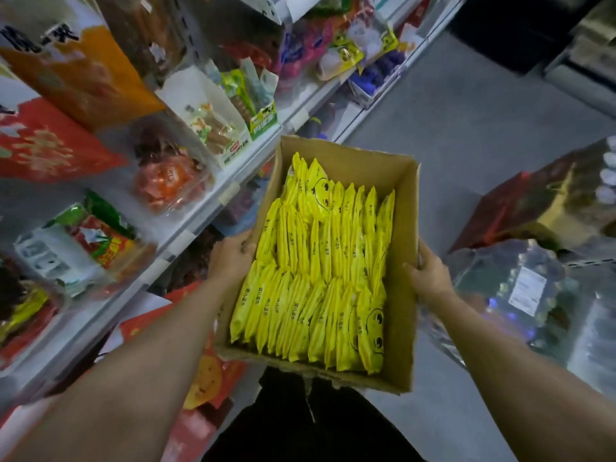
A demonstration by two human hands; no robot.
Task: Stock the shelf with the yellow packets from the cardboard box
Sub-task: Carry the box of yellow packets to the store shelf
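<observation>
Two hands grip one open box (401,261): the left hand (231,258) on its left wall, the right hand (430,278) on its right. Packets (320,275) stand on edge inside, untouched. The shelf (186,235) lies to the left, nearer the left hand.

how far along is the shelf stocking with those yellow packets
Barely started. Done: nothing that shows; the yellow packets still fill the cardboard box in tight standing rows, and I can't pick out any on the shelf. In hand: the left hand and right hand grip the box's side walls, carrying it beside the shelves. Left: setting the box down or bracing it, then moving every packet over.
</observation>
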